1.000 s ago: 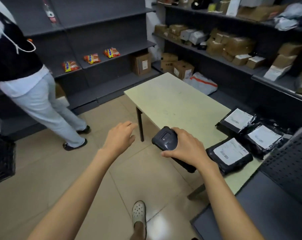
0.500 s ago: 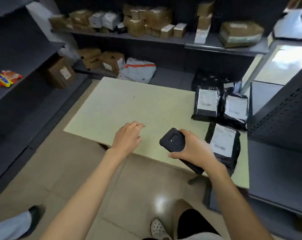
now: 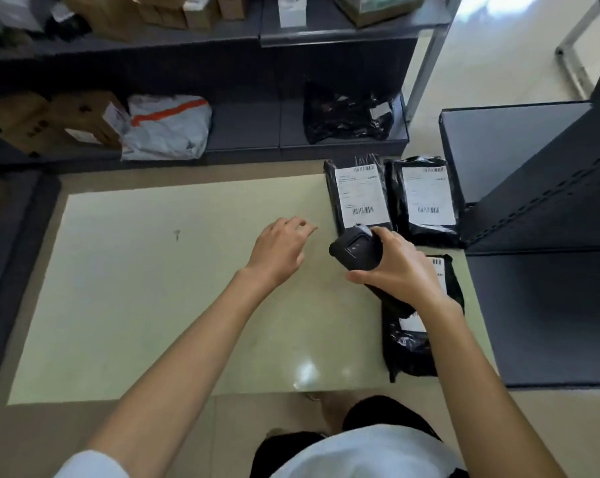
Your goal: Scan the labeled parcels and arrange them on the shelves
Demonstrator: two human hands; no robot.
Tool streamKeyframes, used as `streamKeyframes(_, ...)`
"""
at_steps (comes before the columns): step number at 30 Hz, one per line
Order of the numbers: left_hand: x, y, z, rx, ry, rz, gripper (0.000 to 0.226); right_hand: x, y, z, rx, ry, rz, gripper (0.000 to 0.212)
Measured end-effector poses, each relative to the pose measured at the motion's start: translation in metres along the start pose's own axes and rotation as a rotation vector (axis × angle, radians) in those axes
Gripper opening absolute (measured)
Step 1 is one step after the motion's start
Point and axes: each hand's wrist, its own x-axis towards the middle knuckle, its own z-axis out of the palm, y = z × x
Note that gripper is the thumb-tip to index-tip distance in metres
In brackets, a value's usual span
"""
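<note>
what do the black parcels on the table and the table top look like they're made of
Black parcels: thin glossy plastic film, judging by wrinkles and glints; each carries a matte white paper label. Table top: smooth pale laminate, probably, given its sheen and light reflection.

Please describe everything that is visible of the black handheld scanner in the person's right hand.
The black handheld scanner looks like matte plastic or rubber, with rounded corners and a small dark window on its upper face. The right hand grips its body, thumb below and fingers curled over the far end, so the lower part is hidden. It is tilted, its head over the near edge of the black plastic parcel with the white barcode label on the pale green table. Whether it touches the parcel cannot be told.
</note>
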Motion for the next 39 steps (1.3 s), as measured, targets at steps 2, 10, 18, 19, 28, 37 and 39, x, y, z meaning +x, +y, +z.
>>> streamKeyframes(2, 0.035, -0.003, 0.003, 0.01, -0.016, 0.042, 0.065, 0.021, 0.003, -0.006, 0.006, 0.016, 0.036, 0.083)
streamKeyframes(10, 0.16, 0.011, 0.012, 0.15, -0.191, 0.251, 0.091, 0.062, 0.035, -0.018, 0.053, 0.046, 0.194, 0.08)
streamKeyframes(18, 0.24, 0.025, 0.013, 0.35, -0.338, 0.493, 0.101, 0.079, 0.049, -0.024, 0.124, 0.092, 0.289, 0.081)
streamKeyframes(19, 0.242, 0.024, 0.014, 0.368, -0.366, 0.506, 0.1, 0.078, 0.049, -0.022, 0.134, 0.096, 0.307, 0.082)
streamKeyframes(28, 0.214, -0.02, 0.04, 0.338, -0.337, 0.512, 0.123, 0.051, 0.031, 0.004, 0.151, 0.124, 0.374, 0.082)
streamKeyframes(37, 0.099, -0.098, 0.046, 0.125, -0.162, 0.279, 0.117, 0.011, -0.033, 0.034, 0.141, 0.138, 0.308, 0.083)
streamKeyframes(39, 0.079, -0.116, 0.036, 0.123, -0.062, 0.268, 0.116, -0.001, -0.052, 0.042, 0.125, 0.144, 0.294, 0.08)
